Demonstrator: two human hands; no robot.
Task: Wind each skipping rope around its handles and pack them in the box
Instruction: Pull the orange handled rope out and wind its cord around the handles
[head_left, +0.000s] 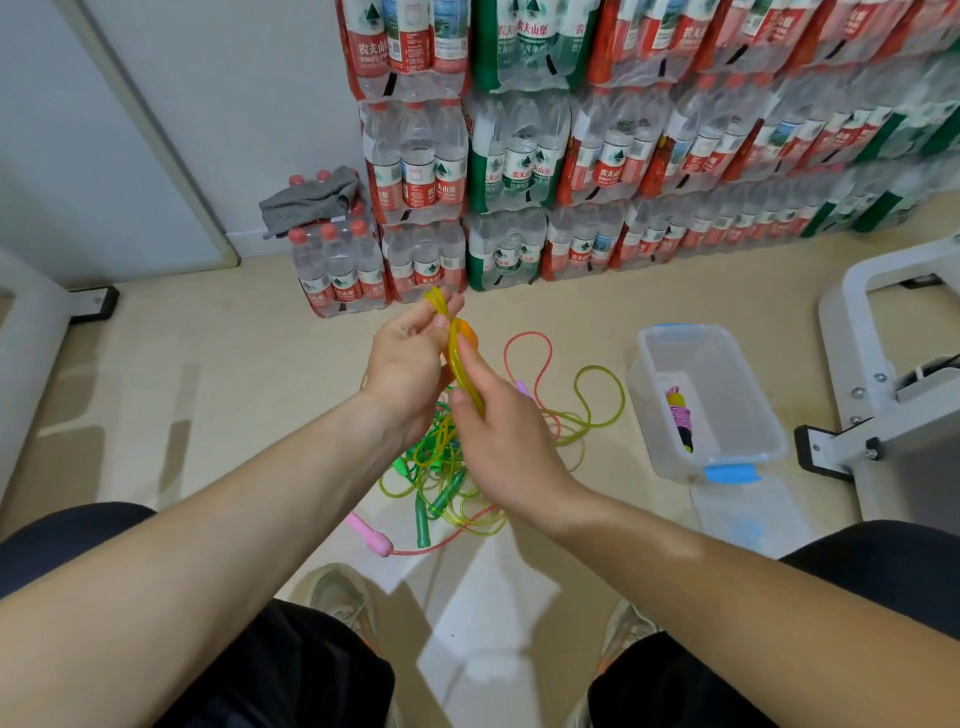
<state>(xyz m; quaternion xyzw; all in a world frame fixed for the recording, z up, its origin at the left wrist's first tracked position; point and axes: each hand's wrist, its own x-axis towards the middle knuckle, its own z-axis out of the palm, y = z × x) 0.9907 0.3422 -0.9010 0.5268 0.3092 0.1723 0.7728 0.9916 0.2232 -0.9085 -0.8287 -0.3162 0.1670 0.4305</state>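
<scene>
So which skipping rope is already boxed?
The purple wound rope, lying in the clear box; the yellow rope is held, other ropes lie tangled on the floor.

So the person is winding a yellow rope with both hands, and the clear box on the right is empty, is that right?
Not quite. The head view shows that the clear box is not empty: one wound rope lies inside it. The rest holds: the left hand and the right hand both grip the yellow rope.
</scene>
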